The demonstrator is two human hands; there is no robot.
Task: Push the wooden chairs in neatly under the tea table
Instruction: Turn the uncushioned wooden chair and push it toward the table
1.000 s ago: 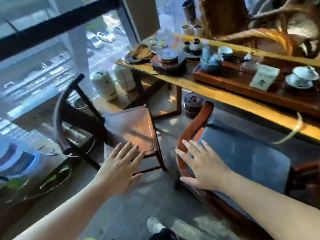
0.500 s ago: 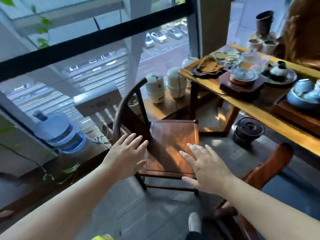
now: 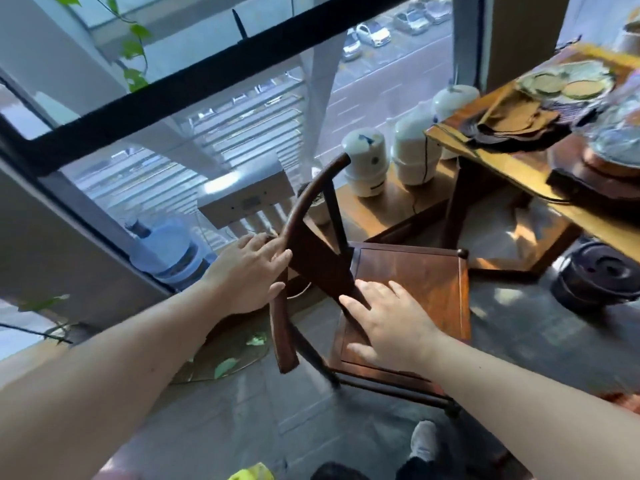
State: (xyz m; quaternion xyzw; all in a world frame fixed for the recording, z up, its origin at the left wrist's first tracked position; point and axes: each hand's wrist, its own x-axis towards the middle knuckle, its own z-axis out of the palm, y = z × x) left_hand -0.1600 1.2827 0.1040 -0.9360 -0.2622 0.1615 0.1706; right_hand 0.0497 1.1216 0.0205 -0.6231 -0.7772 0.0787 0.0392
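Both hands take hold of the dark wooden chair to steer it toward the tea table.

The left hand [image 3: 247,271] wraps the curved dark-brown backrest rail [image 3: 294,244] of the dark wooden chair with the square reddish seat [image 3: 408,292]; its fingers curl over the rail and the thumb sits under it, a grip that looks meant to swing the back around. The right hand [image 3: 388,323] lies flat with fingers spread on the seat's near corner, just beside the backrest's slat, probably to press down and guide the push. The chair stands beyond both hands, angled, not yet under the yellow-edged wooden tea table [image 3: 512,168], which lies ahead and to the right of the right hand. White ceramic jars [image 3: 412,154] stand further off, past the chair's back.
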